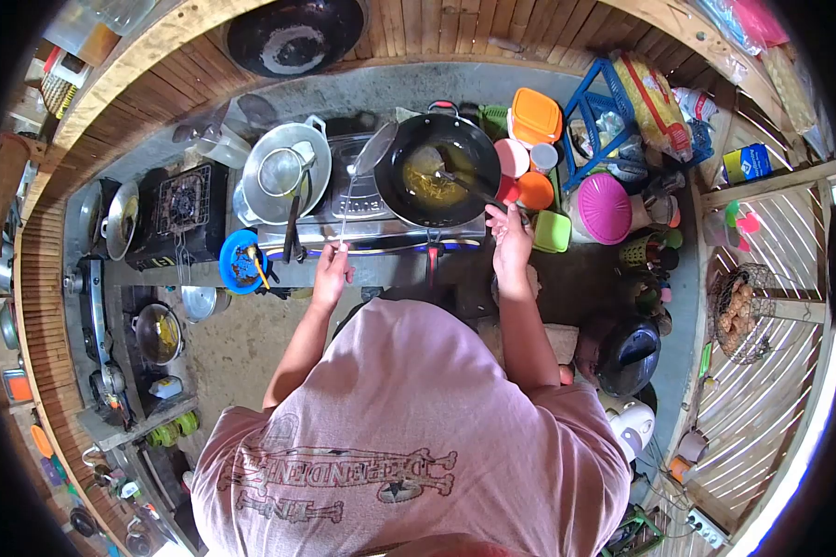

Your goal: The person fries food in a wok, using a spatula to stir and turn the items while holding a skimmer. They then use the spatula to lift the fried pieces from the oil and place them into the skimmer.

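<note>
A black wok [402, 200] with yellowish oil and food pieces sits on the steel stove [320, 232]. My left hand [333, 272] is closed around the thin handle of a metal skimmer [375, 148], whose head hangs over the wok's left rim. My right hand [511, 243] is at the wok's lower right, with fingers partly curled at the end of a dark-handled turner [474, 189] that reaches into the oil. Left of the wok, a strainer [280, 173] rests over a large metal pot [317, 148].
A blue bowl [235, 282] with dark contents stands at the counter's left front edge. Plastic tubs, a green-lidded one [552, 231] and a pink-lidded one [605, 208], stand right of the wok near a blue rack [581, 102]. A second burner [184, 201] is at left.
</note>
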Available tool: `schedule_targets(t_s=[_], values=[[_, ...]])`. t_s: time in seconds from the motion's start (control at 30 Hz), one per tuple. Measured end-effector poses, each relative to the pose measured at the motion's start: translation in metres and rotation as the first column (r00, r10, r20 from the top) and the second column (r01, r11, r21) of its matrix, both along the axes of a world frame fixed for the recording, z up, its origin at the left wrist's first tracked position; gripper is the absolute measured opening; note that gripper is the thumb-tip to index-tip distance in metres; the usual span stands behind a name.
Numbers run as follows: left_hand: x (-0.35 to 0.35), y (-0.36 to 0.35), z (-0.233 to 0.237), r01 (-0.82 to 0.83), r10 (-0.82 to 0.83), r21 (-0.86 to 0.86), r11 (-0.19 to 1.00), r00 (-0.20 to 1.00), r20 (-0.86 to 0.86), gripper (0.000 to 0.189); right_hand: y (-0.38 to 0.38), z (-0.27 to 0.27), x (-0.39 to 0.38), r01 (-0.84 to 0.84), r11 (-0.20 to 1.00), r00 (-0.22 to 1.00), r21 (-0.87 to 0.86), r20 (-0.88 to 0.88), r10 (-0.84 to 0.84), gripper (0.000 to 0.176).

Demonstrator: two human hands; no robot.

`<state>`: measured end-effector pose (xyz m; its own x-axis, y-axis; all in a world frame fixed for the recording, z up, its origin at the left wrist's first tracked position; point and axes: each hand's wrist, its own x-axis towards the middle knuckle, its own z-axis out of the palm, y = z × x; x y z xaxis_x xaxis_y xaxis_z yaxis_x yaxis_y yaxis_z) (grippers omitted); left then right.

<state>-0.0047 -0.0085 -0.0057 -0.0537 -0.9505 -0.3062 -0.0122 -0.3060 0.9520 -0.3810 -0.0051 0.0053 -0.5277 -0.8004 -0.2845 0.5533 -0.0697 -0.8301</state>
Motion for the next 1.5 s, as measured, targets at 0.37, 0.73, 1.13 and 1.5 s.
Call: schedule_targets(t_s=[0.37,0.73,1.13,1.5], values=[[0.012,-0.006,0.001,0.008,-0.008,0.019,1.0,1.0,0.005,0.032,-0.011,-0.022,0.002,0.047,0.995,0.991,0.09,-0.13,-0.035,0.033],[0.017,-0.009,0.006,0.017,-0.017,0.009,1.0,1.0,0.012,0.033,-0.003,-0.019,0.012,0.125,0.99,0.992,0.064,0.016,-0.127,0.021],[0.016,-0.011,0.003,0.028,-0.028,-0.017,0.999,0.999,-0.023,0.03,-0.002,-0.025,0.015,0.151,0.986,0.988,0.077,0.01,-0.152,0.026],[0.016,-0.015,0.007,0.041,-0.041,0.021,0.999,0.999,-0.01,0.03,0.023,0.028,0.009,-0.121,0.988,0.791,0.093,-0.592,0.153,0.026]])
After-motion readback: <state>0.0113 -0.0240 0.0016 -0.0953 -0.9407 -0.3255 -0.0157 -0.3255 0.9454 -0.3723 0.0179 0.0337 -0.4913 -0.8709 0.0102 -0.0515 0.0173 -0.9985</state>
